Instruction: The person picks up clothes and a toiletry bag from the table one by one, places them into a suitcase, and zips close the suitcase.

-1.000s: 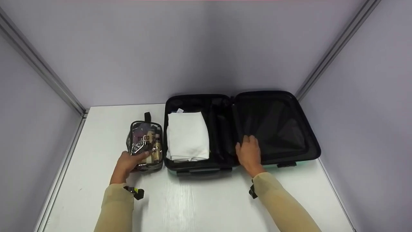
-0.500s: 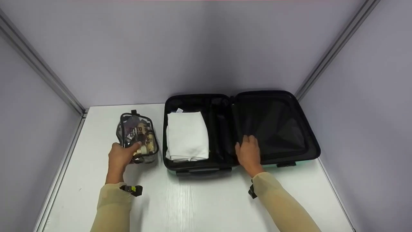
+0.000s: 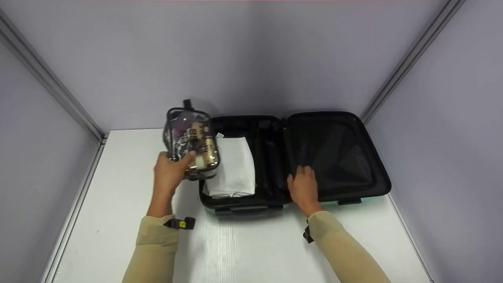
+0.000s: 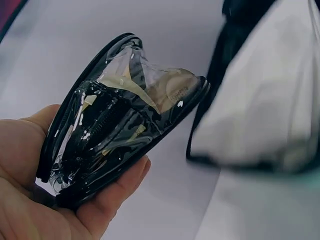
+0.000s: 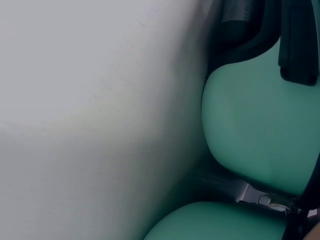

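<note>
My left hand [image 3: 171, 173] grips a clear toiletry bag [image 3: 192, 135] with black trim, thumb on its front face. Small bottles and tubes show through the plastic. Raised off the table, the bag overlaps the left edge of an open suitcase [image 3: 338, 153] in the head view. Thumb and fingers clasp the bag from both sides in the left wrist view. White folded cloth [image 3: 237, 169] lies in the suitcase's left half. My right hand [image 3: 303, 186] rests on the front of the suitcase near the middle fold, fingers reaching over the inner rim.
The suitcase stands on a white table [image 3: 118, 188], its right half lined in black. Its green outer shell [image 5: 260, 115] and a metal hinge [image 5: 260, 197] show in the right wrist view. Grey panels [image 3: 251, 59] enclose the table at the back and both sides.
My left hand has lifted the toiletry bag off the table, first slightly left, then up and right to the suitcase's left edge. The right hand stays in place.
</note>
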`<state>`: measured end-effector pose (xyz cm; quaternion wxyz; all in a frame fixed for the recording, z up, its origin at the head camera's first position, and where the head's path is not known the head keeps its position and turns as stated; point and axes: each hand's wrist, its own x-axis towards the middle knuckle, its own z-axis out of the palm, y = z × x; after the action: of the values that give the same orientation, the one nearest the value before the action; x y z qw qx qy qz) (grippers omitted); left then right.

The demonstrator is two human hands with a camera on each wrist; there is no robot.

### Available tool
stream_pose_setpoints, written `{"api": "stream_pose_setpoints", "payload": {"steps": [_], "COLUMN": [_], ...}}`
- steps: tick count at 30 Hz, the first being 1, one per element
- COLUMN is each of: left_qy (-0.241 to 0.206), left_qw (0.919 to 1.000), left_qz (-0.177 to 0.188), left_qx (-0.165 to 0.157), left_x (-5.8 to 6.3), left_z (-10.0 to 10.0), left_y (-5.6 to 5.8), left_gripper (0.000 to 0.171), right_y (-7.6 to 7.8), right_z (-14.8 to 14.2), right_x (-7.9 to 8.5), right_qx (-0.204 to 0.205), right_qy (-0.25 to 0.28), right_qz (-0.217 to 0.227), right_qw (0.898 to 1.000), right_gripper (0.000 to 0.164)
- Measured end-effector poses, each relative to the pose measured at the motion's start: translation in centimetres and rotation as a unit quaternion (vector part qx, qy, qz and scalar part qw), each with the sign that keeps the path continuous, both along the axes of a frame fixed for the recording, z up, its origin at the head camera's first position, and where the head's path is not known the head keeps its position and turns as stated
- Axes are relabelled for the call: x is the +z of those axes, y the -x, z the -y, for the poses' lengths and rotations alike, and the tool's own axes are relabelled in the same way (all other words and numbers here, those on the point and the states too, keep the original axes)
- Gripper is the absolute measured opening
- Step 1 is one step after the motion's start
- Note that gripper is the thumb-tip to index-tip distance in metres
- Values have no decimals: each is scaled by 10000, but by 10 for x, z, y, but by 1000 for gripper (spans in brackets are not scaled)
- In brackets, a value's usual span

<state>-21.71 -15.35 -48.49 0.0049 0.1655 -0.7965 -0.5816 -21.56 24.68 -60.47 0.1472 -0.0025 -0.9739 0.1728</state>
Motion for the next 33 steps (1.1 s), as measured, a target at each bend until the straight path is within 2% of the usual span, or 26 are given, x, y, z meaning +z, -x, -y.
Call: {"api": "stream_pose_setpoints", "payload": {"steps": [5,8,11,14,18,22,26,33], "left_qy": [-963,-1161,-1063,-782,-613,-575,-545,342], "left_qw": [9950,9925,9930,9951,9960,9954,9944,9917], "left_qz": [-146,-191,-160,-57,138,339,481,737], "left_qx": [-221,-334,-484,-595,-642,-685,-763,-1001], "left_x": [-1,-3,-7,-14,-26,-36,-43,-59], "left_z": [-51,-80,-105,-127,-154,-176,-191,-207], "left_y": [13,19,24,29,35,39,42,48], "left_gripper": [69,65,63,63,67,73,71,81], "right_y": [0,1,2,3,3,3,4,2], "right_z": [0,0,1,2,1,1,3,7], "right_x": [-2,-4,-6,-8,-8,-8,-7,-4], "right_qx": [11,68,194,273,257,204,134,29], "right_qy": [96,64,-109,-262,-261,-238,-205,-30], "right_qz": [-67,-300,-693,-1020,-1124,-996,-840,-263], "right_qw": [9999,9995,9974,9941,9930,9945,9962,9996], "right_gripper": [42,37,31,27,26,27,28,32]}}
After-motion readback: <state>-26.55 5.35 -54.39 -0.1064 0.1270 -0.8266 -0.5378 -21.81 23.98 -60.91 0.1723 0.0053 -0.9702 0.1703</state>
